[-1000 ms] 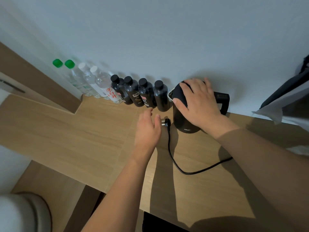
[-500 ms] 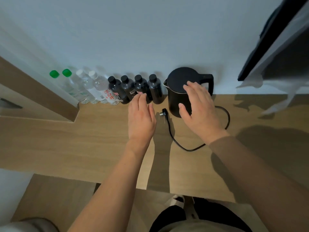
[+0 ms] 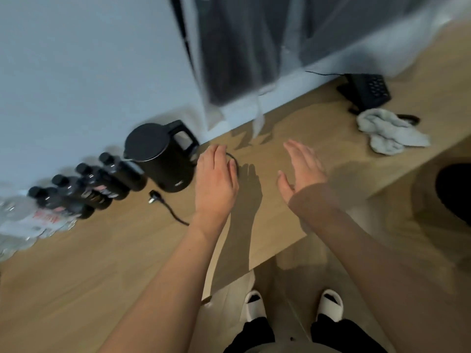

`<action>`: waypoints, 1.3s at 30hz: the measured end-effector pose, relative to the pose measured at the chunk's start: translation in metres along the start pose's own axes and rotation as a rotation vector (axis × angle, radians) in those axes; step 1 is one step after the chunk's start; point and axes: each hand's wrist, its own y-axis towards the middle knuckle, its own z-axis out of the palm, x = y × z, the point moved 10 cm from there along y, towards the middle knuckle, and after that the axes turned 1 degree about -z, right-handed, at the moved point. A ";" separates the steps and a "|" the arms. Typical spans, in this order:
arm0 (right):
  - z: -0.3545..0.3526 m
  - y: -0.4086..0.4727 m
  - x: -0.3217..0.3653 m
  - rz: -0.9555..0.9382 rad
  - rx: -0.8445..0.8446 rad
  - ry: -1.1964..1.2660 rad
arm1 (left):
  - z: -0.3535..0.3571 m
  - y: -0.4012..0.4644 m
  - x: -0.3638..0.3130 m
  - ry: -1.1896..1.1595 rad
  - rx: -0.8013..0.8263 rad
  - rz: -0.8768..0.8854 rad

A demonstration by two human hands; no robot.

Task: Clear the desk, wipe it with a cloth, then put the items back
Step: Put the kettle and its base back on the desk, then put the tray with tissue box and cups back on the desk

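A black electric kettle [image 3: 161,159] stands on the wooden desk [image 3: 102,250] by the wall, its cord and plug [image 3: 154,200] lying loose in front of it. Left of it stand several black bottles [image 3: 102,184] and blurred clear water bottles [image 3: 23,220]. A crumpled grey cloth [image 3: 390,133] lies at the far right of the desk, well beyond my hands. My left hand [image 3: 216,182] hovers flat just right of the kettle, over the cord, holding nothing. My right hand [image 3: 300,171] is open above bare desk, fingers straight, empty.
A black desk phone [image 3: 367,90] sits behind the cloth. A dark screen under plastic wrap [image 3: 254,47] hangs on the wall above the desk. The desk's front edge runs diagonally; below it are my feet in white slippers [image 3: 254,304] and a dark round object [image 3: 456,189] at right.
My right hand came off the kettle and moved right. Both hands now hover to the kettle's right. The view swung right, bringing the cloth and phone into sight.
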 end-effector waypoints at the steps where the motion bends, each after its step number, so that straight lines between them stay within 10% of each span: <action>1: -0.016 -0.006 -0.018 0.039 -0.032 -0.002 | 0.012 0.004 -0.021 -0.007 0.015 0.044; 18: -0.306 -0.135 -0.346 0.478 -0.303 -0.171 | 0.218 -0.003 -0.464 -0.232 0.204 0.497; 39: -0.469 -0.063 -0.622 0.586 -0.442 -0.262 | 0.451 0.100 -0.736 -0.217 0.427 0.583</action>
